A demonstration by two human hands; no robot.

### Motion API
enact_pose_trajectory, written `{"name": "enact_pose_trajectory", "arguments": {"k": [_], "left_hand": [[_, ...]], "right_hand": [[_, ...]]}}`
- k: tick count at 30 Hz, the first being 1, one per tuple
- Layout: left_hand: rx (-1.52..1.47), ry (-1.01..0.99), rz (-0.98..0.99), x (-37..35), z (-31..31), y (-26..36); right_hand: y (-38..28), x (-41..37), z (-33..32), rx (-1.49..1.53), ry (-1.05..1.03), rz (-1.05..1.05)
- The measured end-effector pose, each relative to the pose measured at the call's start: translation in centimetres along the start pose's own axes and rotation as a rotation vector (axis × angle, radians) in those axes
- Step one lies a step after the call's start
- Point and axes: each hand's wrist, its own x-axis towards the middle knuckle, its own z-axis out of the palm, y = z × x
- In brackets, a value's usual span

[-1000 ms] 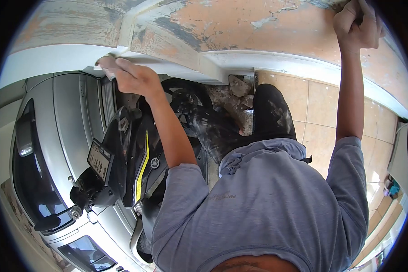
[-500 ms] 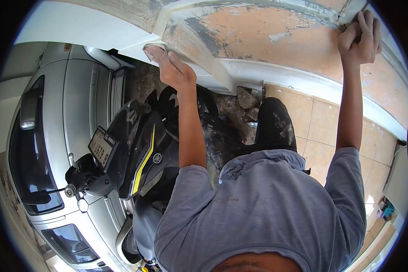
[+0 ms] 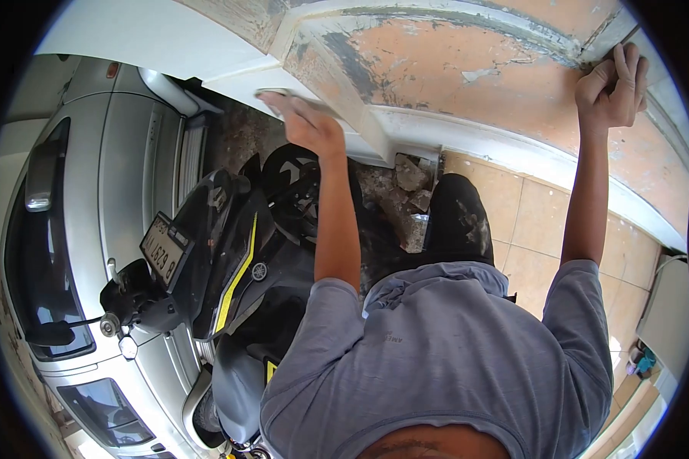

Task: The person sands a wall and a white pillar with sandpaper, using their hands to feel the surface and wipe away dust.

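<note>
My left hand (image 3: pixel 311 128) is pressed against the white face of a post (image 3: pixel 241 80), its fingers closed over a thin pale sheet (image 3: pixel 277 92) that looks like sandpaper. Most of that sheet lies hidden under the fingers, which are a little blurred. Farther right, my right hand (image 3: pixel 614 88) has its fingers curled at the edge of a frame (image 3: pixel 608 37) beside a peeling orange panel (image 3: pixel 452 61). Bare patches and grey scrapes mark the panel and the upper part of the post.
A black motorbike (image 3: pixel 233 264) with a yellow stripe stands close by my left arm. Behind it is a silver car (image 3: pixel 134 183). Broken stones (image 3: pixel 411 174) lie at the post's foot, near my knee (image 3: pixel 459 218). Tan floor tiles (image 3: pixel 540 222) extend to the right.
My left hand has moved right and slightly down along the white post face with the sheet. My right hand keeps its place on the frame while the view shifts a little.
</note>
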Motion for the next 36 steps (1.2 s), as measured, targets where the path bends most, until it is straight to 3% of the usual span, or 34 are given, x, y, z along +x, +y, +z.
{"name": "enact_pose_trajectory", "arguments": {"k": [1, 3, 4, 6, 7, 8, 11, 13, 16, 18, 19, 21, 23, 27, 30, 31, 33, 36], "left_hand": [[-0.005, 0.006, -0.019, 1.1, 0.0, -0.7], [-0.228, 0.060, -0.569, 6.5, -0.7, -3.3], [-0.307, 0.219, -0.542, 8.4, -0.2, -3.8], [-0.051, 0.074, -0.422, 8.2, -0.7, -5.4], [0.025, 0.084, -0.212, 5.8, -0.7, -4.9], [0.108, 0.094, -0.005, 2.0, 0.0, -3.5], [0.057, 0.105, -0.137, -5.6, 1.4, -0.2], [-0.218, 0.109, -0.486, -6.4, 2.4, -0.9], [-0.237, 0.270, -0.605, 1.8, 0.6, -3.2], [-0.158, 0.063, -0.785, 4.7, -0.7, -4.5], [-0.153, 0.025, -0.760, 2.6, -0.1, -4.8], [-0.147, 0.222, -0.478, -2.7, 1.6, -1.4], [-0.216, 0.096, -0.331, -8.8, 2.2, -0.5], [-0.243, 0.265, -0.440, -2.2, 1.2, -1.7], [-0.204, 0.253, -0.447, 2.4, 0.0, -3.3], [-0.200, 0.248, -0.336, 1.3, 0.2, -3.8], [-0.190, 0.186, -0.347, -4.8, 1.0, -4.4], [-0.199, 0.127, -0.505, -13.2, 1.8, -6.0]], "right_hand": [[0.0, 0.1, -0.1, 0.013, -0.015, -0.005], [0.4, 0.0, -0.3, 0.018, -0.034, -0.041], [0.6, -0.1, -0.3, 0.020, -0.044, -0.059], [0.8, 0.4, -0.8, 0.072, -0.122, -0.041], [0.4, 0.8, -1.0, 0.107, -0.203, -0.010], [-0.3, 1.2, -0.8, -0.012, -0.136, -0.145], [-0.2, 1.4, -0.6, 0.091, -0.126, -0.158], [-1.0, 0.5, -1.2, -0.043, -0.189, -0.030], [-1.1, 0.6, -0.6, 0.151, -0.141, -0.065], [-0.7, 0.4, -0.9, 0.135, -0.173, -0.103], [-0.6, 0.4, -0.7, 0.162, -0.154, -0.120], [-0.4, 0.5, -0.6, 0.174, -0.158, -0.173], [-0.7, 0.5, -0.7, 0.117, -0.166, -0.166], [-0.4, 0.4, -0.6, 0.188, -0.178, -0.174], [-0.7, 0.1, -0.4, 0.208, -0.181, -0.155], [-0.3, 0.0, -0.4, 0.229, -0.182, -0.149], [-0.1, 0.0, -0.5, 0.238, -0.187, -0.098], [-0.3, 0.1, -0.4, 0.119, -0.174, -0.151]]}}
